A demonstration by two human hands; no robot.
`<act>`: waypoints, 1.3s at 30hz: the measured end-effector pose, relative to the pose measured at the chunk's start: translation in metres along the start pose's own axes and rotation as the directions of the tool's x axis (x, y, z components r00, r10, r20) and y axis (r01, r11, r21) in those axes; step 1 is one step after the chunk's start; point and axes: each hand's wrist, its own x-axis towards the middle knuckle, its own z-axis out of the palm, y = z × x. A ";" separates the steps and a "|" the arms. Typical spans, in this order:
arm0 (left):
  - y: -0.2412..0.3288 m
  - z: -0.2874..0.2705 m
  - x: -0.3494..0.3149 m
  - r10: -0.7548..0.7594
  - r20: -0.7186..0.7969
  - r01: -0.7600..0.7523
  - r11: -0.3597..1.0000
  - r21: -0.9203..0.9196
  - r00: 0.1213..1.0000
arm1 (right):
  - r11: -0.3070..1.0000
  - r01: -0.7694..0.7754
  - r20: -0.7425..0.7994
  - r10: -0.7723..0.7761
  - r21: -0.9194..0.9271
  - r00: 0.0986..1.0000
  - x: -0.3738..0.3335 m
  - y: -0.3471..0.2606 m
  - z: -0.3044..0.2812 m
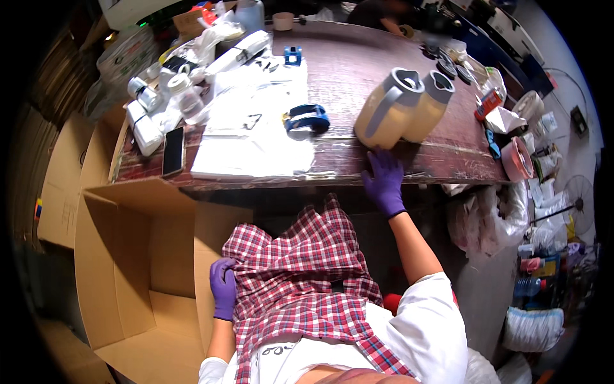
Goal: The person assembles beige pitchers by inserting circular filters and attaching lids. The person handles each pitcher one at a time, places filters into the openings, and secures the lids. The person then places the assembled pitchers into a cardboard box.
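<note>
My right hand (385, 182), in a purple glove, lies at the table's near edge with its fingers spread. Its fingertips reach the base of a beige vacuum jug (378, 115) with a grey handle and rim; whether they touch it I cannot tell. A second beige vacuum jug (427, 114) stands upright right behind it. My left hand (222, 288), also gloved in purple, is down at my side, between the checked apron (294, 256) and an open cardboard box (134, 256). Its fingers are curled; what they hold, if anything, is hidden.
White sheets (243, 150) cover the table's left part, with a blue tape dispenser (307, 118) on them. A phone (173, 151), a clear bottle (185, 99) and wrapped items lie farther left. On the right are a pink tub (517, 160) and plastic bags (489, 217). Another person (377, 16) is across the table.
</note>
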 end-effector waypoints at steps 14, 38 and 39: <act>0.076 0.088 0.075 0.262 0.332 -0.342 0.916 0.211 0.906 | 0.751 -0.137 0.011 0.169 0.646 0.985 -0.133 0.073 -0.057; 0.293 0.263 0.187 0.463 0.102 -0.444 0.880 -0.166 0.880 | 0.344 -0.559 0.357 0.500 0.754 0.789 -0.242 0.158 -0.088; 0.301 0.269 0.210 0.479 0.106 -0.459 0.872 -0.170 0.871 | 0.349 -0.562 0.366 0.489 0.750 0.792 -0.234 0.157 -0.068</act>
